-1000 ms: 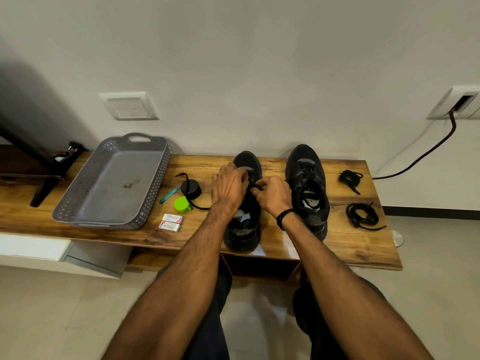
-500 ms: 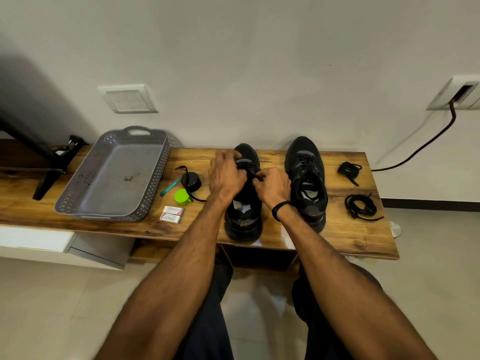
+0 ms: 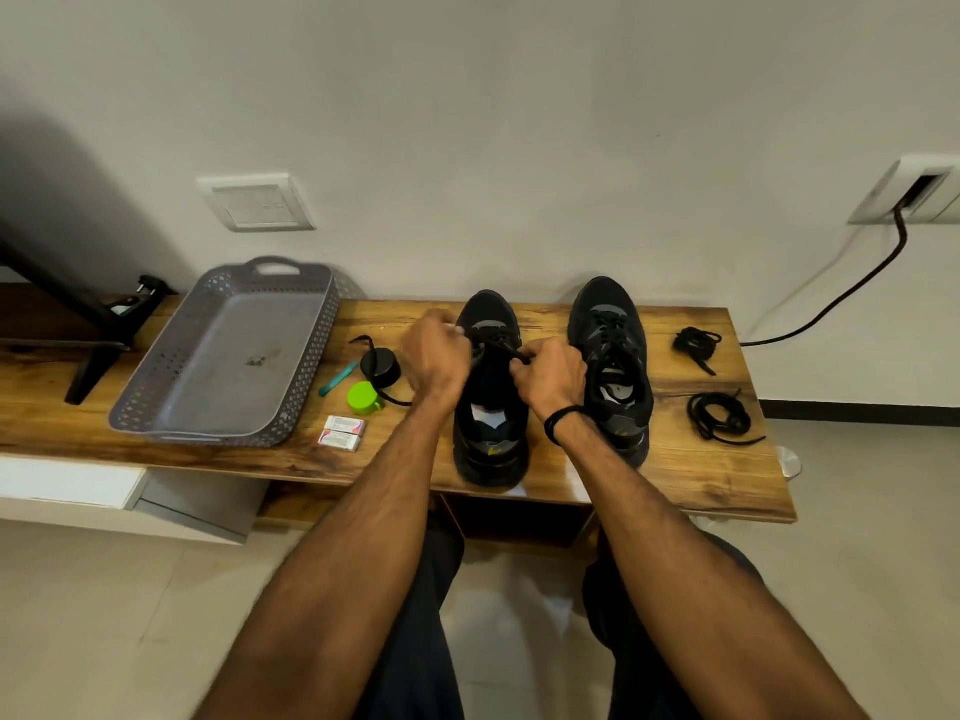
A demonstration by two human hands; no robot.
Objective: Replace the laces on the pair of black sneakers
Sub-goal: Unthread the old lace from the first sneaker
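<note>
Both bare forearms stretch forward over the brown wooden bench [image 3: 675, 475]. The left hand [image 3: 436, 356] and right hand [image 3: 550, 374], fingers curled, each pinch the thin black lace [image 3: 501, 348] stretched between them just above the black low-top sneaker [image 3: 491, 423], which stands beside its laced twin [image 3: 610, 356].

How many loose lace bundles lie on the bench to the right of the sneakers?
2. One lace bundle lies farther back; a larger coil lies nearer the camera, both apart from the right-hand sneaker. None appears hidden.
</note>
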